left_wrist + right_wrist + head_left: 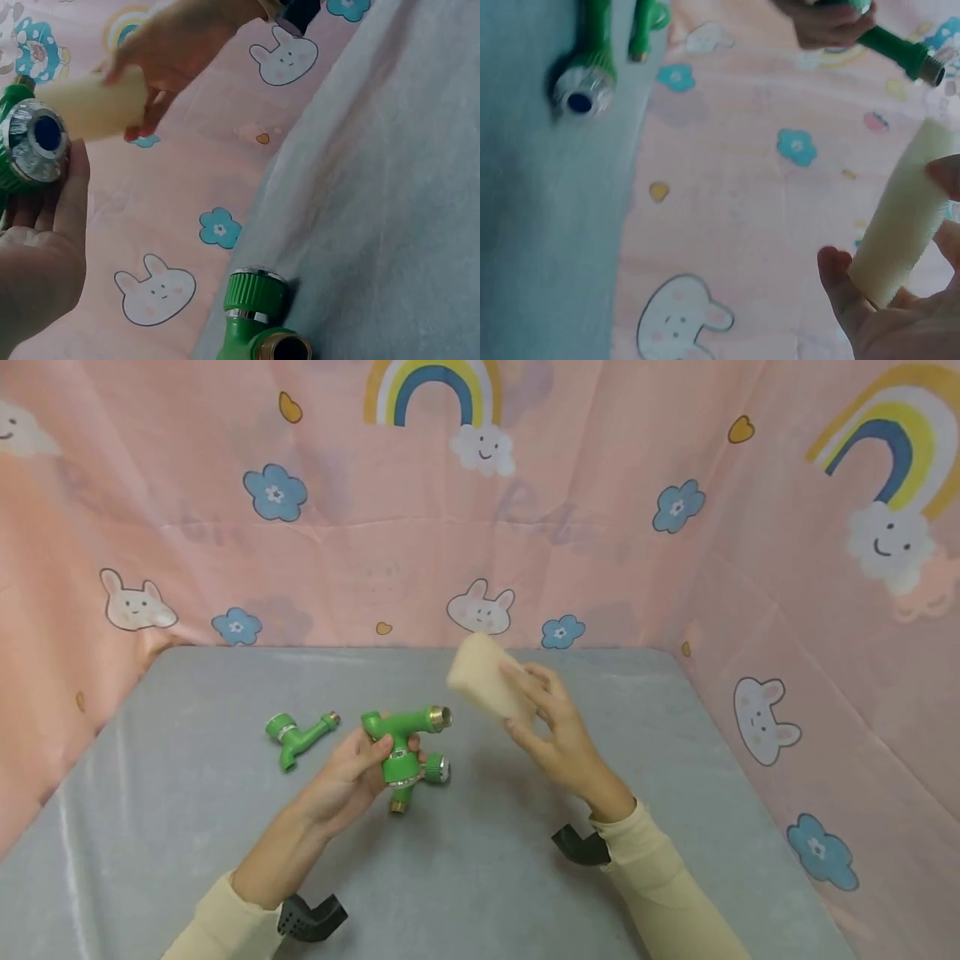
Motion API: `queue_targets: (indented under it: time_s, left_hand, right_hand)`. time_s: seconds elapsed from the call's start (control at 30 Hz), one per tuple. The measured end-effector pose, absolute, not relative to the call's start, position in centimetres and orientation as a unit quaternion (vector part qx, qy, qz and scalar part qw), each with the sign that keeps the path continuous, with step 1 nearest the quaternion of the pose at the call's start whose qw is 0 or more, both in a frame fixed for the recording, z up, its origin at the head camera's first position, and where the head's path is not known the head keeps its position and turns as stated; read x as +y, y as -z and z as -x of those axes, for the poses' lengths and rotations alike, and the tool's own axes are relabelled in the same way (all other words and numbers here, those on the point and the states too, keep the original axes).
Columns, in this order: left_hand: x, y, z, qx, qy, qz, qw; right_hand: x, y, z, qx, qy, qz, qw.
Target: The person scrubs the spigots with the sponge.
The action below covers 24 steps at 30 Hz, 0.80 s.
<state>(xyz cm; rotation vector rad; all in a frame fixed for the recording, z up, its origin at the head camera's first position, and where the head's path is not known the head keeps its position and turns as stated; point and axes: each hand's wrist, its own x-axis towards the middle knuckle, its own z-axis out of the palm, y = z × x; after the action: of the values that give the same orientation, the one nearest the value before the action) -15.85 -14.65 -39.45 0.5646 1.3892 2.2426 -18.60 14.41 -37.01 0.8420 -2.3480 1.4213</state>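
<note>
Grey was the table (487, 877), and above it the right hand (558, 739) pinched a pale, sponge-like block (483, 675) between thumb and fingers. To its left, and apart from the block, the left hand (347, 787) gripped a green tap (401, 767), raised off the surface. A second tap (433, 768) lay beneath, partly hidden; a third tap (298, 740) lay farther left. In my judgement, good work needed a steady left hand, only light squeezing of the block, and slow care near the brass end (442, 718).
</note>
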Motion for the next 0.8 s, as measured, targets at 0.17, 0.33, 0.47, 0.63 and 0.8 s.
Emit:
queue_targets:
  time_s: [0.17, 0.33, 0.47, 0.63, 0.8]
  left_hand:
    - [-14.3, 39.8, 16.1, 0.548, -0.783, -0.238, 0.175]
    - [-14.0, 39.9, 16.2, 0.560, -0.782, -0.233, 0.147]
    - [-13.8, 40.0, 16.2, 0.575, -0.780, -0.208, 0.132]
    - [-14.1, 40.3, 16.3, 0.564, -0.794, -0.190, 0.124]
    - [-14.6, 40.0, 16.5, 0.519, -0.827, -0.161, 0.141]
  right_hand:
    - [13.4, 36.2, 17.4, -0.783, -0.533, -0.318, 0.044]
    - [12.5, 35.9, 17.0, -0.753, -0.554, -0.355, -0.028]
    - [12.5, 36.0, 16.9, -0.746, -0.563, -0.352, -0.057]
    - [12.9, 36.1, 16.8, -0.754, -0.558, -0.339, -0.076]
    - [12.8, 36.5, 16.8, -0.769, -0.542, -0.339, -0.015]
